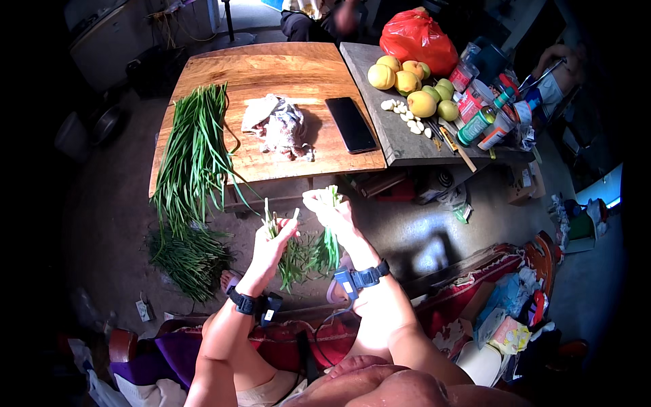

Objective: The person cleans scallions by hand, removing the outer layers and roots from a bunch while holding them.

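Observation:
My left hand [274,244] is closed around a few pale stalk ends [269,219] of green Chinese chives, which stick up past the thumb. Beside it, my right hand [333,211] grips a thicker bunch of chives [329,249], stalk ends up and green leaves hanging below. Both hands are in front of the near edge of the wooden table [274,173], over the floor. A large heap of chives [190,147] lies on the table's left side, its leaves drooping over the edge. On the floor below it is another pile of chives [190,262].
A crumpled whitish bag [279,124] and a black smartphone [351,124] lie on the table. The grey slab [366,76] alongside holds yellow fruit [381,76], garlic cloves [407,114], a green bottle [475,125], jars and a red plastic bag [419,40]. Two people are farther back.

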Tool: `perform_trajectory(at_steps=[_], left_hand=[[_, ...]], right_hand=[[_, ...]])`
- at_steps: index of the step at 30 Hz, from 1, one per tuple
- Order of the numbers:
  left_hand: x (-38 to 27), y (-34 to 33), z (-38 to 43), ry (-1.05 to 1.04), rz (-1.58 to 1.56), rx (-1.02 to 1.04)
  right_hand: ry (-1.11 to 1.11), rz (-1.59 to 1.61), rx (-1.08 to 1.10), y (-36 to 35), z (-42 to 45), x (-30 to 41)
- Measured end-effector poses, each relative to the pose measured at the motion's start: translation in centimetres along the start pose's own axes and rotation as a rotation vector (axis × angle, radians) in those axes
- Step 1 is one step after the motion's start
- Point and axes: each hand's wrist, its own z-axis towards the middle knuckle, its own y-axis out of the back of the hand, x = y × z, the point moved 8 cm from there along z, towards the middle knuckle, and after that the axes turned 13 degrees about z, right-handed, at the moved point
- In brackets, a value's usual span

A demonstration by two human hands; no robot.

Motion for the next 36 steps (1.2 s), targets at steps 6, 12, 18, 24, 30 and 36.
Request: perform_trajectory(at_steps=[6,12,18,24,30,36], left_hand=[[0.1,0.2,0.2,-0.007,-0.02,-0.027],[-0.6,-0.1,-0.1,-0.045,0.007,-0.008],[-0.1,-0.5,0.1,-0.019,-0.012,0.023],[0.2,0.5,0.2,-0.013,-0.03,-0.023],[-0.6,-0.4,-0.1,-0.023,-0.017,0.026],[-0.5,-0.5,0.0,-0.069,0.022,0.035]], right_hand=[[-0.056,0.069,0.208,-2.5,-1.3,-0.5],[-0.004,0.191,0.196,-2.1,-0.7,-1.0],[-0.014,0.058,0.033,0.3,-0.2,0.5],[-0.072,0.182,0.255,-2.6,-1.0,-0.7],[0.018,0.079,0.256,-2.6,-1.2,0.0],[0.002,0.292,0.118,-0.5,0.1,-0.7]])
